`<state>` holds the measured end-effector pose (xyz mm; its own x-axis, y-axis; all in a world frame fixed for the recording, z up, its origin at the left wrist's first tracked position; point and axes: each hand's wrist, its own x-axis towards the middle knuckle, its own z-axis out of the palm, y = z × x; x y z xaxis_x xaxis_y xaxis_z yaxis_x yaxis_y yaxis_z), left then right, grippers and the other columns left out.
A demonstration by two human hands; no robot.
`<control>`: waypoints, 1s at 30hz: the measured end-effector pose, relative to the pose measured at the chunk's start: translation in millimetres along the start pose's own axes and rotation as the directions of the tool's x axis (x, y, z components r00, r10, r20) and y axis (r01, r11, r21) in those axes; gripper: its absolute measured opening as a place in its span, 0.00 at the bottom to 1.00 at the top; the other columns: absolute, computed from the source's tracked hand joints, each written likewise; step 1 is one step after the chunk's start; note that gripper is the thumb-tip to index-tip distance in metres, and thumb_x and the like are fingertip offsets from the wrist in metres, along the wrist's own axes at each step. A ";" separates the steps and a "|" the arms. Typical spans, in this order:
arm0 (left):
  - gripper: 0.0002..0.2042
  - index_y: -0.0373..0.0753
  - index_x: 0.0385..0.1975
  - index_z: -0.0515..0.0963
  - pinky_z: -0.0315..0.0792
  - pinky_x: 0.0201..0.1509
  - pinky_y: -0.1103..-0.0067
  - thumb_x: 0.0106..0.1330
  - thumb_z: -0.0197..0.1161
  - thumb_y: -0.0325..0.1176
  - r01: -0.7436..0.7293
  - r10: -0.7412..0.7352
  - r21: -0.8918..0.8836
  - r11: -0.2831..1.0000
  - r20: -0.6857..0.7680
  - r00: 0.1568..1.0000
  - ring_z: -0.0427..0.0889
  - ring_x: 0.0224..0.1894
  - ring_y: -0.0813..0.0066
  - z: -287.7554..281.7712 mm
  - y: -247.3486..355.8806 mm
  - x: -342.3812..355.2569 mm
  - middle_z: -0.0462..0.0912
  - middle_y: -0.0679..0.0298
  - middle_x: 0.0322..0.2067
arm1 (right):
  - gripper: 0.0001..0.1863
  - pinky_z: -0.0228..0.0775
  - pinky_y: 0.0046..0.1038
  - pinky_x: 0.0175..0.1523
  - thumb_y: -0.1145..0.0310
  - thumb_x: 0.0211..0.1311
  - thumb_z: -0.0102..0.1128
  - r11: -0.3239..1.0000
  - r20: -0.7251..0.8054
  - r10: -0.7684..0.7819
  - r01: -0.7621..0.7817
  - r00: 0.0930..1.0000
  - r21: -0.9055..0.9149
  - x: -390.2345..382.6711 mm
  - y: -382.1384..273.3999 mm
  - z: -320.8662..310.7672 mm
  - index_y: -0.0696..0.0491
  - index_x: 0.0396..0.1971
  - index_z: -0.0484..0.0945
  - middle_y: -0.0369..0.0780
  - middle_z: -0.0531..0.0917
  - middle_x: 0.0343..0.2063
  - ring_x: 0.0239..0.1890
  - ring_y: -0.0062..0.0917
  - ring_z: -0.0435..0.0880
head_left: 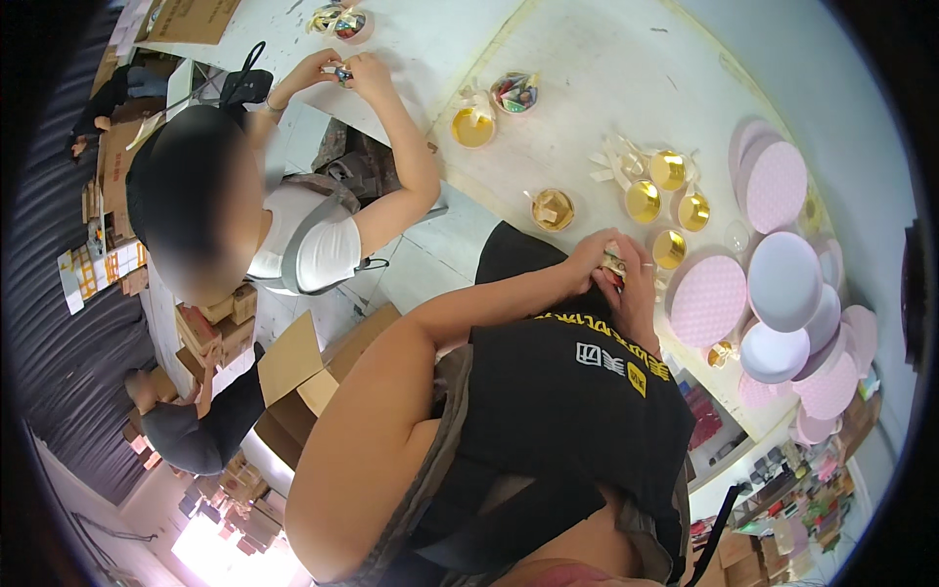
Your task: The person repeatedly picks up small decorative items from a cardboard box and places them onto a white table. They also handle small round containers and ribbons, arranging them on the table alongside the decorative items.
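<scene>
In front of my dark apron, over the near table edge, my left hand [593, 256] and my right hand [638, 295] are close together. Their fingers are closed on a small colourful packet [614, 264] with green, gold and red parts, mostly hidden by the fingers; its exact kind is unclear. Just beyond the left hand stands a small round tub [553, 209] with something gold inside. Beside the right hand is a gold-lined tub [669, 248]. More gold-lined tubs [643, 202] with pale ribbons cluster farther off.
Pink and white round discs [708, 301] lie piled at the table's right side. A tub of colourful wrapped pieces [514, 92] stands farther back beside another gold-lined tub [473, 126]. At left, a co-worker [313, 249] handles a small item. An open carton [293, 377] stands left of me.
</scene>
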<state>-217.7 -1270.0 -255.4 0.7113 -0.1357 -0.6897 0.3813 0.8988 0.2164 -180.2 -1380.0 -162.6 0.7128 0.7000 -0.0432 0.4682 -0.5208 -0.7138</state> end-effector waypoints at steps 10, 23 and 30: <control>0.22 0.43 0.33 0.74 0.64 0.19 0.81 0.71 0.41 0.55 0.014 0.035 0.375 0.927 -0.123 0.992 0.75 0.20 0.76 -9.9 7.8 -10.8 0.78 0.65 0.24 | 0.16 0.75 0.36 0.50 0.75 0.58 0.65 0.976 -0.006 0.003 -0.002 1.000 0.218 -2.4 17.1 19.0 0.50 0.47 0.78 0.48 0.75 0.50 0.49 0.43 0.79; 0.18 0.38 0.42 0.77 0.75 0.40 0.69 0.66 0.58 0.49 -0.061 0.641 0.904 0.423 -0.252 0.725 0.80 0.39 0.64 -71.8 43.4 -16.5 0.78 0.61 0.38 | 0.10 0.69 0.26 0.55 0.74 0.64 0.61 0.881 0.011 0.138 -0.128 0.990 0.456 10.3 53.7 46.4 0.56 0.45 0.78 0.41 0.78 0.46 0.49 0.27 0.77; 0.07 0.43 0.33 0.81 0.76 0.39 0.67 0.56 0.65 0.35 0.202 0.723 0.870 -0.449 0.220 0.655 0.79 0.40 0.62 -92.0 48.0 -1.1 0.76 0.60 0.36 | 0.11 0.75 0.21 0.48 0.71 0.70 0.57 0.510 0.285 0.369 -0.449 0.884 0.734 16.3 51.0 29.6 0.56 0.49 0.74 0.37 0.79 0.43 0.42 0.18 0.80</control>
<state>-254.6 -1188.4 -307.9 0.8716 0.4688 -0.1433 0.4869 -0.7937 0.3648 -160.1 -1380.7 -220.4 0.6542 0.5664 -0.5012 -0.4649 -0.2216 -0.8572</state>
